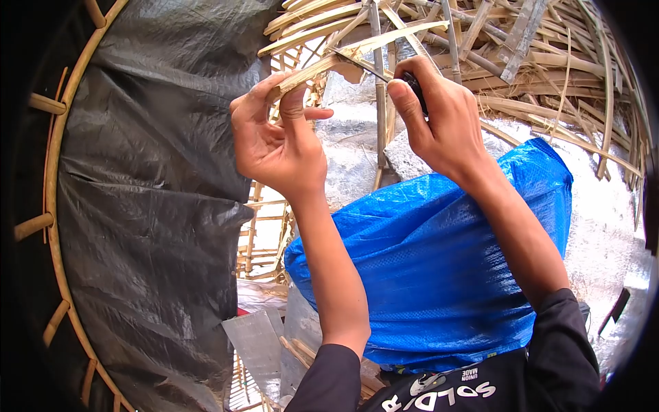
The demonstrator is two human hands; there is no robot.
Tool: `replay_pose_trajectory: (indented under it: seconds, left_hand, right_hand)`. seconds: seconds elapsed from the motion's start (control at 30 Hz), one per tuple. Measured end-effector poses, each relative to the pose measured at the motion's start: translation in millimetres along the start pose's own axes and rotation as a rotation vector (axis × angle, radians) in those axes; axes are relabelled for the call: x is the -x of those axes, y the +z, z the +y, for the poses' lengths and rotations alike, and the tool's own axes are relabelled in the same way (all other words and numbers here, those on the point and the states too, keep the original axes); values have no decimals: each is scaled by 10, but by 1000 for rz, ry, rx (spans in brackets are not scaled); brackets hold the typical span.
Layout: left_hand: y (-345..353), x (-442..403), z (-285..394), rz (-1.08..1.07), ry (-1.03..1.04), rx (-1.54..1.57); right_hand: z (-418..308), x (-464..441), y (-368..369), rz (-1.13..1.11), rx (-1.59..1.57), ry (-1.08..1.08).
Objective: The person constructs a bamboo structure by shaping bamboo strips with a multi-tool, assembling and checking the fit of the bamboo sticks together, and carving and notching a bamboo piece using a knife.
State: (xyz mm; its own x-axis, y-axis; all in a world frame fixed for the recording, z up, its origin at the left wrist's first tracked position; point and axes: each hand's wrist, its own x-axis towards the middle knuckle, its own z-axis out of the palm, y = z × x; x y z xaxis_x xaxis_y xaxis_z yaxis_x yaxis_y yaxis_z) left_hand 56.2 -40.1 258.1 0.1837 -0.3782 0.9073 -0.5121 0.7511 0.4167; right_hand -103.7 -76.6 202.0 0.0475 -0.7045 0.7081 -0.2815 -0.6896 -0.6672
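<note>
My left hand (285, 130) pinches one end of a split bamboo strip (312, 71) between thumb and fingers, holding it up at a slant. My right hand (439, 113) is closed around the black handle (414, 93) of a knife. The thin dark knife blade (362, 65) reaches left and meets the strip near its middle. Beyond the blade, the strip's pale far part (405, 33) extends to the upper right. Whether the blade is cutting into the strip or only lies against it, I cannot tell.
A blue tarp (425, 275) covers my lap. Heaped bamboo strips (549, 62) lie at the upper right, near a grey block (405, 156). Black plastic sheeting (151, 158) hangs at left beside a bamboo pole (53, 165). A flat grey board (255, 343) stands below.
</note>
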Motion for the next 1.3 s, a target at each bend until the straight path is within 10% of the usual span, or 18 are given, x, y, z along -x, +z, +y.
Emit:
replay_pose_trajectory:
  seconds: [0.4,0.57,0.93,1.3]
  left_hand:
    - [-15,-18,48,-13,-54,10]
    - [-36,-42,87,17,-43,40]
    - [-101,-55,17,52,-68,23]
    - [-267,-96,-1,21,-115,80]
  right_hand:
    - [-23,17,45,16,103,-2]
    - [179,-64,4,-2,23,483]
    - [4,17,50,-120,-197,267]
    - [61,-10,20,-475,-1287,1076]
